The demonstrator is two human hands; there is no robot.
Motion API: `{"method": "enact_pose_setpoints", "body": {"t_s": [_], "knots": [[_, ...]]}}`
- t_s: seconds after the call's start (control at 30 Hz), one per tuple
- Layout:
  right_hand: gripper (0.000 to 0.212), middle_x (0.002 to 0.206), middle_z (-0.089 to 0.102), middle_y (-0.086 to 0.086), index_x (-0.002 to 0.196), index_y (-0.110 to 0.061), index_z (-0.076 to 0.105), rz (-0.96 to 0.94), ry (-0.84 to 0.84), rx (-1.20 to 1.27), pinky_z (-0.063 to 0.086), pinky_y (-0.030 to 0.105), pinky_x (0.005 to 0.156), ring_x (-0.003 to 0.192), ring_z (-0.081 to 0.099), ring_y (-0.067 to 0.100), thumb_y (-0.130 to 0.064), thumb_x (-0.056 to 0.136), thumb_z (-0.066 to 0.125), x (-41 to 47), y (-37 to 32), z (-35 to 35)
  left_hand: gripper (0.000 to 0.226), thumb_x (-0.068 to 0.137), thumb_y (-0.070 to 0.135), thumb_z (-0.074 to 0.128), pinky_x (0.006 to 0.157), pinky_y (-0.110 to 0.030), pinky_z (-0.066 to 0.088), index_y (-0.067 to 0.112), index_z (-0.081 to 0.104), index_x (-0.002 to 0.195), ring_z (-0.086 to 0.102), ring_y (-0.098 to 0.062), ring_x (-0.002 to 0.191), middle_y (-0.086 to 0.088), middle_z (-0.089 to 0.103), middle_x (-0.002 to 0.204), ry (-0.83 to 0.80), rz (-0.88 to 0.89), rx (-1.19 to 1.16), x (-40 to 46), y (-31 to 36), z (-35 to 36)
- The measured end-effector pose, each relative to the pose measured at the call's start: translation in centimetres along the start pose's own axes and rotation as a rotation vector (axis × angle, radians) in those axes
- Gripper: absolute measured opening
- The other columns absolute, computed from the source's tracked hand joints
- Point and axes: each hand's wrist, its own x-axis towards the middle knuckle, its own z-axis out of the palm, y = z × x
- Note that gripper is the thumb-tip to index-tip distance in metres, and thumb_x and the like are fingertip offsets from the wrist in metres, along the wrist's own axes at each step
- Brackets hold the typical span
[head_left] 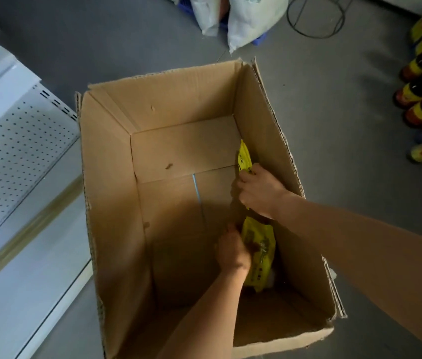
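Yellow packets (259,244) lean on the box's (111,203) right wall. Left hand (233,251) and right hand (259,190) each grip one with curled fingers; lift straight up, clear of the rim.

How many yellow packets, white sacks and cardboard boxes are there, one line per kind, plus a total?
yellow packets: 2, the right hand grips the farther, the left hand the nearer
white sacks: 2
cardboard box: 1
Total: 5
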Motion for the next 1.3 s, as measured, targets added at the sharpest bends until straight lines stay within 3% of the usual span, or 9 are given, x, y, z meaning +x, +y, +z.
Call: {"method": "enact_pose_setpoints", "body": {"t_s": [0.13,0.23,0.37,0.57,0.73,0.87,1.03,1.13,1.3], "knots": [[0.032,0.128,0.057,-0.003,0.121,-0.028,0.059,0.09,0.076,0.215,0.029,0.043,0.104,0.126,0.042,0.022,-0.019,0.092,0.049,0.7,-0.6,-0.3,0.027,0.077,0.024,0.078,0.079,-0.039,0.059,0.018,0.07,0.102,0.069,-0.022,0.093,-0.002,0.072,0.1,-0.094,-0.047,-0.204,-0.1,-0.1,-0.6],[0.024,0.116,0.063,-0.003,0.114,-0.03,0.063,0.277,0.256,0.672,0.027,0.037,0.103,0.12,0.047,0.02,-0.029,0.095,0.049,0.8,-1.0,-1.4,0.029,0.069,0.02,0.075,0.076,-0.041,0.059,0.021,0.067,0.097,0.068,-0.019,0.085,-0.004,0.07,0.096,-0.026,-0.021,-0.389,-1.1,-1.2,-2.0],[0.026,0.064,0.046,0.007,0.074,-0.003,0.059,0.509,0.441,1.584,0.032,0.03,0.059,0.065,0.043,0.019,-0.021,0.093,0.057,-0.4,-1.0,-5.1,0.03,0.086,0.014,0.065,0.082,-0.028,0.05,0.011,0.057,0.115,0.064,-0.019,0.096,-0.008,0.066,0.108,0.08,-0.053,-0.607,-4.0,-3.1,-6.3],[0.035,0.053,0.031,-0.001,0.06,-0.011,0.047,0.643,0.615,1.863,0.022,0.026,0.044,0.046,0.027,0.007,-0.016,0.092,0.059,-2.6,0.0,-11.8,0.017,0.089,0.016,0.065,0.067,-0.02,0.048,0.022,0.057,0.102,0.064,-0.007,0.081,0.007,0.067,0.089,0.309,-0.061,-0.868,-9.9,-5.2,-14.7],[0.034,0.05,0.042,0.001,0.062,-0.007,0.058,0.493,0.751,1.627,0.027,0.025,0.045,0.04,0.029,0.003,-0.021,0.093,0.059,-4.8,-0.5,-18.5,0.023,0.091,0.021,0.06,0.081,-0.046,0.055,0.007,0.066,0.108,0.069,-0.032,0.085,-0.014,0.072,0.091,0.36,-0.21,-1.233,-14.5,-5.3,-21.7],[0.032,0.058,0.053,0.003,0.065,-0.016,0.053,0.193,0.881,1.151,0.037,0.031,0.054,0.057,0.05,0.028,-0.033,0.091,0.056,-7.4,-4.3,-25.8,0.045,0.092,0.03,0.053,0.089,-0.05,0.05,0.0,0.055,0.126,0.063,-0.041,0.105,-0.028,0.064,0.117,0.35,0.069,-1.473,-19.2,-4.9,-26.9],[0.048,0.105,0.066,0.002,0.104,-0.02,0.071,-0.142,0.967,0.818,0.053,0.037,0.076,0.094,0.062,0.028,-0.056,0.081,0.049,-9.6,-8.7,-33.2,0.084,0.084,0.073,0.035,0.104,-0.048,0.042,0.006,0.059,0.129,0.06,-0.033,0.115,-0.021,0.063,0.125,0.306,0.169,-1.669,-24.5,-5.7,-33.8],[0.043,0.112,0.06,0.004,0.109,-0.019,0.067,-0.232,1.061,0.622,0.051,0.039,0.075,0.093,0.059,0.029,-0.049,0.084,0.051,-10.8,-11.8,-36.3,0.077,0.078,0.065,0.055,0.106,-0.046,0.043,0.006,0.062,0.127,0.061,-0.03,0.117,-0.019,0.063,0.126,0.354,0.244,-1.657,-28.2,-7.3,-36.2],[0.027,0.109,0.066,-0.002,0.093,-0.021,0.072,-0.266,1.256,0.785,0.05,0.041,0.077,0.097,0.058,0.022,-0.033,0.09,0.048,-13.2,-14.1,-42.3,0.066,0.076,0.053,0.068,0.093,-0.059,0.05,0.01,0.061,0.125,0.066,-0.037,0.106,-0.019,0.068,0.117,0.652,0.239,-1.66,-34.1,-11.6,-38.2]]}}
